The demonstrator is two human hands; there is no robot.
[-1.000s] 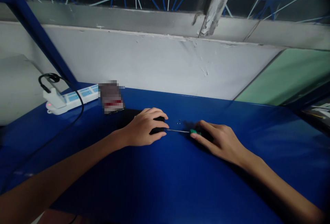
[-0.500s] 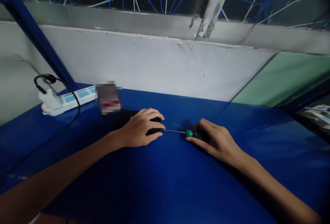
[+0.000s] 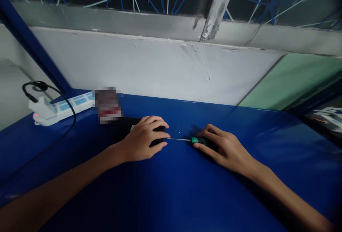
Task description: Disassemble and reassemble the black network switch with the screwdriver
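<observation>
My left hand (image 3: 145,137) is wrapped over a small black object (image 3: 158,135) on the blue tabletop; most of it is hidden under the palm, and I cannot make out its kind. A screwdriver (image 3: 197,140) with a green and black handle lies in my right hand (image 3: 223,144), its fingers closed round the handle. The thin metal shaft points left, and its tip meets the right side of the black object. Just beyond the shaft, several tiny screws (image 3: 180,131) rest on the table.
A white power strip (image 3: 65,109) with a plugged-in adapter and black cable (image 3: 71,127) is at the left back. Beside it stands a blurred-out item (image 3: 108,104). The blue table (image 3: 171,189) meets a white wall (image 3: 149,68) behind.
The whole view has shifted slightly, with things sitting a little further left and lower. Both hands keep their holds, and the screwdriver tip stays at the black object.
</observation>
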